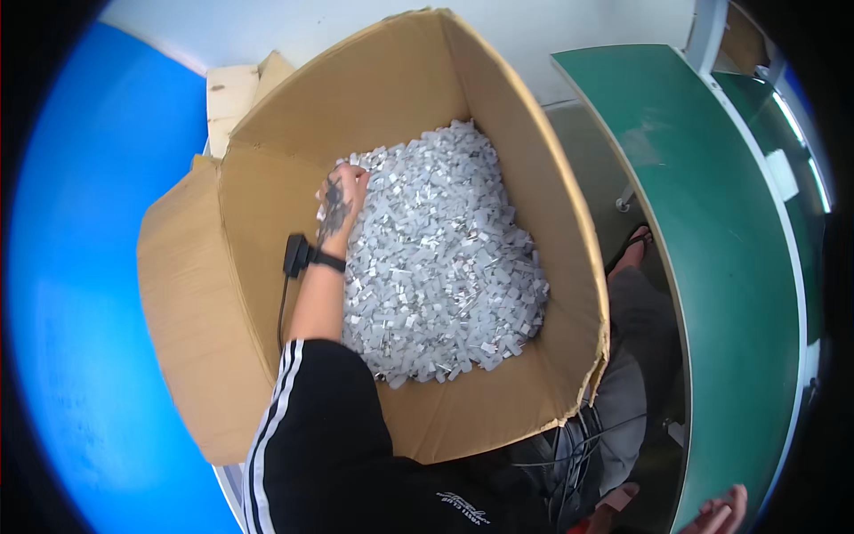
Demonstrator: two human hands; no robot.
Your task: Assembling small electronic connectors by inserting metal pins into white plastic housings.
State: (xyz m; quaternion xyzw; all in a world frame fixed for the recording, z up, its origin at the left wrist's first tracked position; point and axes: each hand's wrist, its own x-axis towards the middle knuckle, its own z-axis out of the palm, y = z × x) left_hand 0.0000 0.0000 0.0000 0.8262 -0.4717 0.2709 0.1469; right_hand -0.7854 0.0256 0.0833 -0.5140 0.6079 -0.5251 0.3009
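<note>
A large open cardboard box [222,267] holds a deep heap of small white and grey plastic parts [445,258]. My left hand [342,198] reaches down into the box at the left side of the heap. Its back faces up and its fingers curl into the pieces. A black band with a small black device [301,254] and a cable sits on that wrist, and the arm wears a black sleeve with white stripes. My right hand [722,513] shows only partly at the bottom right, by the edge of the green table [712,267], with nothing seen in it.
The green-topped table curves along the right side. Under it are legs in grey trousers and a foot in a sandal [630,251]. A blue surface [80,294] fills the left. Cardboard scraps [233,93] lie behind the box against a pale wall.
</note>
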